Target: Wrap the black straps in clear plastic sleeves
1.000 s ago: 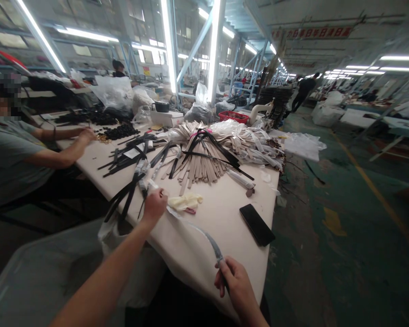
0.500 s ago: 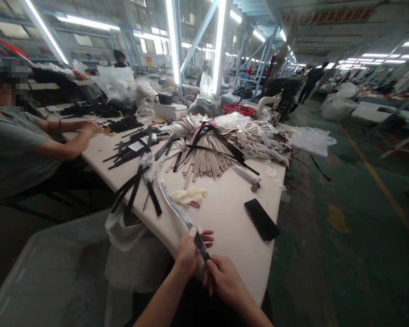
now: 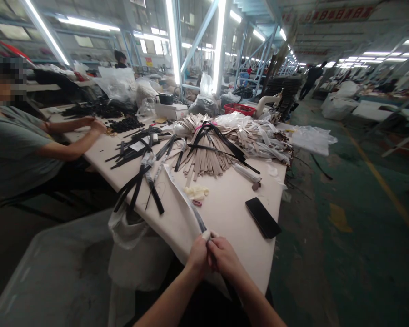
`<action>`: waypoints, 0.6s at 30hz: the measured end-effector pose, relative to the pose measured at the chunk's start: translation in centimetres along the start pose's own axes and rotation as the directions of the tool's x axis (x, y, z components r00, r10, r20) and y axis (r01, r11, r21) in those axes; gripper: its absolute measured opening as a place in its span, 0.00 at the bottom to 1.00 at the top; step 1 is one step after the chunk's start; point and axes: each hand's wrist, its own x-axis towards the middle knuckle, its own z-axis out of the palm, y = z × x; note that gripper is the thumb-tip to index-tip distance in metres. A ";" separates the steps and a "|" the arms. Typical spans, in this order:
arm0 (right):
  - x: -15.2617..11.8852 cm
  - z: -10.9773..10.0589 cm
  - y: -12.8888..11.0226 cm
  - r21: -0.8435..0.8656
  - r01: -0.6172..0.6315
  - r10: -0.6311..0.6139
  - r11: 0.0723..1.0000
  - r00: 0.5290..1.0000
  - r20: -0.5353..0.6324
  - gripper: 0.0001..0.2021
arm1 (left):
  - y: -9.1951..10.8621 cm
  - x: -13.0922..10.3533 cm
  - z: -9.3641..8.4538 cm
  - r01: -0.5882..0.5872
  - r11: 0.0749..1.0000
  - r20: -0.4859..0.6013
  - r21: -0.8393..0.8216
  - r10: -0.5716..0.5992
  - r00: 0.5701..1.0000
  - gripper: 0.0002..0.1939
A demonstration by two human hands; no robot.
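A long dark strap in a pale plastic wrap (image 3: pixel 187 202) runs from the middle of the table to my hands at the near edge. My left hand (image 3: pixel 199 250) is closed around it, with a white cover on the thumb. Pressed right against it, my right hand (image 3: pixel 223 255) also grips the strap, and a dark length hangs below toward my lap. The fingers partly hide the strap between the hands. Just beyond lie a crumpled cream-coloured glove-like piece (image 3: pixel 197 192) and a small pinkish-red object (image 3: pixel 197 203).
A black phone (image 3: pixel 263 218) lies at the right on the table (image 3: pixel 238 268). Black straps (image 3: pixel 132 190) and a large bundle of beige straps (image 3: pixel 207 161) cover the far part. At left a co-worker's hands (image 3: pixel 95 127) handle small parts. A white bag (image 3: pixel 127 229) hangs at the left edge.
My right hand has moved up against my left, and more dark strap hangs below. The wrapped strap's far end has been drawn nearer. My left fingers have closed.
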 end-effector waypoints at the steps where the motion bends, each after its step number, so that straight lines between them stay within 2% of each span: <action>1: 0.0 -0.2 0.0 0.027 -0.008 0.008 1.000 1.000 0.019 0.23 | 0.6 0.1 -0.1 -0.012 1.000 0.022 -0.022 0.013 1.000 0.12; 4: -0.2 -0.4 0.3 0.119 -0.051 0.044 0.992 0.997 0.058 0.23 | 3.2 0.8 -0.1 -0.138 0.982 -0.011 -0.127 0.137 0.990 0.11; 6: 0.0 -0.3 0.7 0.118 -0.055 0.050 0.992 0.998 0.042 0.23 | 3.5 0.9 0.3 -0.217 0.969 -0.074 -0.121 0.209 0.975 0.09; 9: 0.8 0.0 1.1 0.049 0.008 -0.005 0.999 0.999 -0.053 0.24 | 0.9 0.5 1.0 -0.236 0.972 -0.132 0.009 0.235 0.963 0.10; 11: 1.1 0.0 1.3 0.029 0.037 -0.035 0.999 0.996 -0.076 0.24 | -0.8 0.1 0.9 -0.178 0.982 -0.116 0.063 0.185 0.976 0.12; 12: 1.0 -0.1 1.4 0.037 0.042 -0.039 0.998 0.997 -0.067 0.24 | -0.9 0.1 0.8 -0.143 0.988 -0.099 0.060 0.149 0.984 0.13; 13: 0.8 -0.2 1.6 0.056 0.038 -0.035 0.998 0.998 -0.047 0.24 | -0.5 0.2 0.5 -0.116 0.993 -0.083 0.030 0.118 0.990 0.14; 15: 0.2 -0.4 1.9 0.091 0.013 -0.013 0.996 1.000 -0.005 0.23 | 1.7 0.9 0.1 -0.111 0.990 -0.075 -0.087 0.105 0.992 0.13; 17: -0.2 -0.5 1.9 0.097 -0.019 0.019 0.995 1.000 0.003 0.24 | 3.8 1.7 0.0 -0.185 0.967 -0.123 -0.174 0.165 0.979 0.12; 18: -0.3 -0.6 1.8 0.092 -0.028 0.028 0.995 1.000 -0.005 0.25 | 4.3 1.9 0.1 -0.231 0.957 -0.150 -0.174 0.206 0.967 0.11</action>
